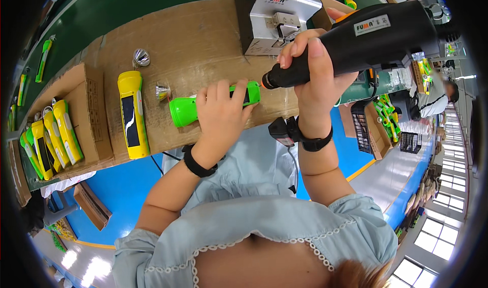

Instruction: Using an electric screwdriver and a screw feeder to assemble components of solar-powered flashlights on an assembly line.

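Fastening seems to be under way on the green flashlight (184,112).
It is lying near the middle of the tabletop's (188,36) near edge; I'm gripping it with the fingers of the left hand (222,108), while in the right hand (317,67) I'm clasping a black electric driver (373,44), its tip pointing at the tail end, though I can't tell whether they are touching. I'm judging this piece only partly done: a silver reflector (162,92) is sitting unfitted just beside its head, so seating that seems left. A yellow flashlight (133,120) is waiting to the left, a second reflector (142,58) resting just beyond its head. More flashlights (67,130) are leaning in the cardboard box (96,105) at the near left corner, their completeness unclear.
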### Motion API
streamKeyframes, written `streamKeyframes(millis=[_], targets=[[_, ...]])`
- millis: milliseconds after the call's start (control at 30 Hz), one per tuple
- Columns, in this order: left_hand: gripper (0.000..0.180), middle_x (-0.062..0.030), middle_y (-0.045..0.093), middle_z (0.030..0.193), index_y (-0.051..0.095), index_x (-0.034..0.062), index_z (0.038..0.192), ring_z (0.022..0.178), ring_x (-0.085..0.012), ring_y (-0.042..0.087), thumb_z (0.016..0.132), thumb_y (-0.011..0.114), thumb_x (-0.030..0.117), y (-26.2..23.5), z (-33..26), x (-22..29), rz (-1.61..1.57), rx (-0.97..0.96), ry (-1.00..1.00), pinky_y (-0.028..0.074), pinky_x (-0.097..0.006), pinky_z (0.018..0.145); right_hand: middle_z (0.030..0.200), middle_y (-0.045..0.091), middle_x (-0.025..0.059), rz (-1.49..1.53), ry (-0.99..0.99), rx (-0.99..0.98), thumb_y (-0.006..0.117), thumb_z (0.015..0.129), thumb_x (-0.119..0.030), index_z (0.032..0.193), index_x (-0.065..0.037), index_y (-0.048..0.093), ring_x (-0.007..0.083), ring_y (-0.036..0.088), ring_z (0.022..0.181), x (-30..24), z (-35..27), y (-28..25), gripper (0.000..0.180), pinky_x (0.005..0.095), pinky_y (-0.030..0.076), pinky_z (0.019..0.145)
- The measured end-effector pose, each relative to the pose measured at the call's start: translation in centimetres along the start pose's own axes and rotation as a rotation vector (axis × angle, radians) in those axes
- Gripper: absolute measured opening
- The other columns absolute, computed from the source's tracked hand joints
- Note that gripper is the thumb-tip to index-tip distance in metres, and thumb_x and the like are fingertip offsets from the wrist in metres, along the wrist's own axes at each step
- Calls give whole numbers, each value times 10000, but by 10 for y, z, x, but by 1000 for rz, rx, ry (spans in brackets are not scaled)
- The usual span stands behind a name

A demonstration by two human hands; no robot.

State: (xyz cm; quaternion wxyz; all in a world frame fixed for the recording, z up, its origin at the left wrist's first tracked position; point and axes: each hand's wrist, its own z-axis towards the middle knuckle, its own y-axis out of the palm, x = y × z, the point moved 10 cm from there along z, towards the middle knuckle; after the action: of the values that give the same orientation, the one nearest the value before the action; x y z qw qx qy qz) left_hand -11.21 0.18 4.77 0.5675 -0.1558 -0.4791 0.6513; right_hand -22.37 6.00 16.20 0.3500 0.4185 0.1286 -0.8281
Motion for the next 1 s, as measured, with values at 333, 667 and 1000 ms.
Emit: streamKeyframes(millis=[333,667,1000], targets=[[470,-45,570,1021,615,154,1129,951,-230,535,715,723,349,0,-8,3,29,58,30,359,-392,863,696,545,124,10,12,-18,535,881,-63,1275,36,309,203,553,537,3,-2,5,465,332,493,535],[470,-41,578,978,625,155,1092,911,-234,544,675,757,328,-3,2,-2,-24,58,6,372,-393,811,665,560,109,-59,20,-28,540,858,-9,1192,42,335,176,559,536,18,1,13,396,291,479,522],[480,-56,570,907,652,135,1012,860,-249,549,594,799,319,-2,13,-7,-128,-60,-56,366,-388,736,647,547,86,-30,139,-19,564,843,-12,1163,38,357,162,546,525,42,-7,13,384,280,464,509]])
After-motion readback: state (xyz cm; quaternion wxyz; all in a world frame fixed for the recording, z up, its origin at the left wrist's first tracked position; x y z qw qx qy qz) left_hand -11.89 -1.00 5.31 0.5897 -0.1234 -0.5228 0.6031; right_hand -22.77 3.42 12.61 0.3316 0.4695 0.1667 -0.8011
